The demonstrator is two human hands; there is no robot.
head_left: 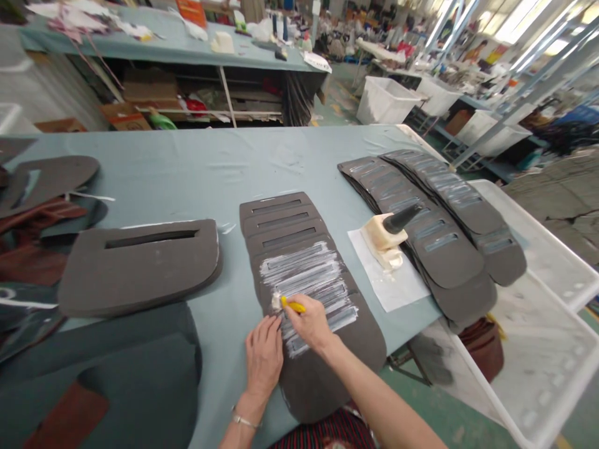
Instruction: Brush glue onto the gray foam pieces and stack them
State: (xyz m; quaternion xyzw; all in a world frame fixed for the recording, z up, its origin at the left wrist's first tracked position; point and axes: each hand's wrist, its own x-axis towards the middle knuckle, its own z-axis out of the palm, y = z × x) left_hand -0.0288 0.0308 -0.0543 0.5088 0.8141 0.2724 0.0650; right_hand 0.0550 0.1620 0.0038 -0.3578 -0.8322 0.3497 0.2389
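One brush (pixel 286 303): being held low over the fanned panel row (pixel 322 386), near its left margin, apparently touching the surface with white-smeared bristles (pixel 276 302).
Right hand (pixel 309 321): pinching the yellow handle (pixel 296 304) between thumb and fingers, reaching in from the right.
Left hand (pixel 265 349): resting at the left edge of the row, with fingers close together, pinching nothing visible.
Bristles from right-hand grip: lying to the left, sitting just beyond the left fingertips.
Nearer hand: gripping with the right; bordering the bristle end with the left.
Brush axis: running nearly crosswise to the row, pointing the bristles left.
Row axis: running away from the body, leaning left at the far end.
Slots (pixel 283 219): stretching crosswise.
White coating (pixel 304 274): covering the middle panels in crosswise streaks.
Cream container (pixel 382 236): standing right of the row on a white sheet (pixel 402 293).
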